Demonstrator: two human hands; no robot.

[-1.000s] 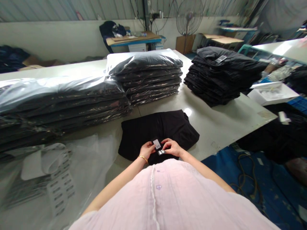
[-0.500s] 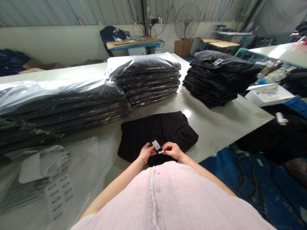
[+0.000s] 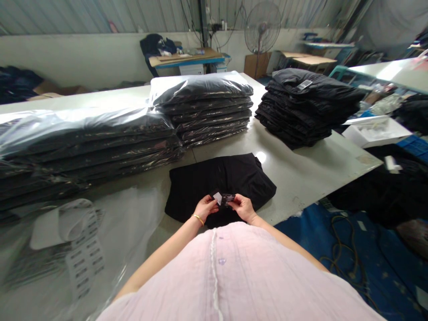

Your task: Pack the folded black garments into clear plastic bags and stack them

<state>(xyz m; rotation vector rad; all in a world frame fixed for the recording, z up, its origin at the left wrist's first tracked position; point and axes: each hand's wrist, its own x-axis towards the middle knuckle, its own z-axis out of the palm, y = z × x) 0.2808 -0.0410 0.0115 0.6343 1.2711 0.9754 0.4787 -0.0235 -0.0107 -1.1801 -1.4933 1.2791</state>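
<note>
A folded black garment (image 3: 197, 178) lies on the table in front of me. Over its near part, my left hand (image 3: 204, 208) pinches a black hang tag with a white sticker (image 3: 217, 198). Just to the right, my right hand (image 3: 244, 208) has its fingers closed on a dark tag (image 3: 228, 199) with small pale print. The two tags meet or overlap between my hands; whether they are joined I cannot tell. Part of the garment's near edge is hidden behind my hands and shirt.
Bagged dark garments stand in stacks, one at left (image 3: 100, 142) and one at centre (image 3: 207, 107). Unbagged black garments (image 3: 304, 107) are piled at right. Clear plastic bags and a sticker strip (image 3: 85, 267) lie near left. A white box (image 3: 376, 131) sits beyond the table's right edge.
My right hand has brought a dark printed tag face up beside the stickered tag. The stickered tag has tilted and shifted slightly upward. The garment stays in place.
</note>
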